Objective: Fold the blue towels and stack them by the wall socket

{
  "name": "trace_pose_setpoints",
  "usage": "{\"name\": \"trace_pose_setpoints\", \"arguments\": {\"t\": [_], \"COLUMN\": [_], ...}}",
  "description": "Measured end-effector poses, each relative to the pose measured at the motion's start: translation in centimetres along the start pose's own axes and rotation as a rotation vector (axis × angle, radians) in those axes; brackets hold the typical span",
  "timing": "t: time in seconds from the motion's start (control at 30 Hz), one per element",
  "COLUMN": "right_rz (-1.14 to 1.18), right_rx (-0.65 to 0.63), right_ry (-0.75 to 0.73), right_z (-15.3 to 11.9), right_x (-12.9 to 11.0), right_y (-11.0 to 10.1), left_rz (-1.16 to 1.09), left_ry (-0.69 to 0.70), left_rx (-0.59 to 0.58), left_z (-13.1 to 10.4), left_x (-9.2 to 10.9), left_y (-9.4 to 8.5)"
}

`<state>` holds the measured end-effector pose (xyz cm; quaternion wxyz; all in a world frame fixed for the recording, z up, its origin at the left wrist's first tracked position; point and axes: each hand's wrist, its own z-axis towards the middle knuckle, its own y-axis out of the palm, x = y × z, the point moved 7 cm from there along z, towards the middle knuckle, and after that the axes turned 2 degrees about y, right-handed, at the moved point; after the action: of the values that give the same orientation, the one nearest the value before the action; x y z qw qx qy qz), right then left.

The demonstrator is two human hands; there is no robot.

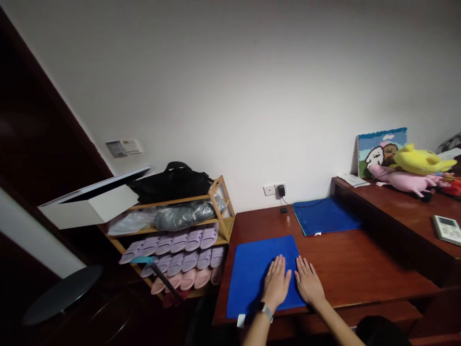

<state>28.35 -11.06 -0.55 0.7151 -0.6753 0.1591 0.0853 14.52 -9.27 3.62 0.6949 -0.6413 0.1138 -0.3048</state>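
A blue cloth [252, 269] lies flat at the left front of the brown wooden desk [345, 269], a white tag showing at its near edge. My left hand [276, 283], with a watch on the wrist, rests palm down on the cloth, fingers stretched out. Just beside it, my right hand [309, 282] also lies flat with fingers extended, across the cloth's right edge and partly over the wood. Farther back on the desk is a second blue cloth [324, 216] with a small white tag.
A wooden shoe rack [224, 211] with several slippers [194, 238] and a black bag [176, 185] stands left of the desk. Plush toys [403, 180] and a calculator-like device [447, 228] sit on the raised right surface. A black plug [281, 191] is in the wall socket.
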Motion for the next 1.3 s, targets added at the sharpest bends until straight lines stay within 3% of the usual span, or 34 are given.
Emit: {"name": "trace_pose_setpoints", "arguments": {"t": [0.07,0.17,0.27,0.47,0.53,0.6,0.77,0.93,1.0,1.07,1.13,1.23,1.3], "right_rz": [-0.026,-0.053,-0.040,-0.040,-0.054,-0.068,-0.074,-0.071,-0.065,-0.054,-0.053,-0.070,-0.079], "right_rx": [-0.015,-0.019,-0.001,-0.002,-0.018,-0.017,0.006,-0.035,-0.033,-0.030,-0.027,-0.026,-0.034], "right_ry": [-0.013,-0.015,-0.001,0.024,0.033,0.035,0.020,0.005,0.003,0.007,0.008,-0.005,-0.021], "right_z": [-0.2,-0.2,0.0,-0.1,0.0,0.5,3.0,4.4,4.4,4.4,4.4,4.5,4.5], "right_x": [0.0,0.1,0.1,0.2,0.2,0.0,-0.7,-0.6,-0.4,-0.3,-0.3,-0.3,-0.4], "right_y": [0.1,0.2,0.3,0.4,0.4,0.0,-1.3,-0.7,-0.3,-0.1,-0.1,-0.1,-0.1], "left_rz": [-0.037,-0.041,0.015,0.167,0.188,0.192,0.186,0.195,0.224,0.237,0.210,0.131,0.073], "left_ry": [0.014,0.007,-0.053,-0.357,-0.403,-0.420,-0.437,-0.448,-0.441,-0.397,-0.288,-0.086,-0.022], "left_rx": [-0.038,-0.055,-0.036,0.033,0.054,0.060,0.030,-0.037,-0.037,0.005,0.047,0.050,0.026], "left_z": [1.5,1.7,-0.3,-6.2,-7.3,-7.8,-7.7,-7.2,-6.1,-4.2,-1.5,2.3,3.9], "left_x": [2.2,1.8,-2.5,-15.2,-17.3,-18.0,-17.4,-17.6,-16.7,-14.3,-10.4,-3.9,-1.1], "left_y": [1.8,3.0,2.1,-2.0,-2.4,-2.4,-2.2,-3.0,-3.5,-3.7,-3.1,-0.5,1.4]}}
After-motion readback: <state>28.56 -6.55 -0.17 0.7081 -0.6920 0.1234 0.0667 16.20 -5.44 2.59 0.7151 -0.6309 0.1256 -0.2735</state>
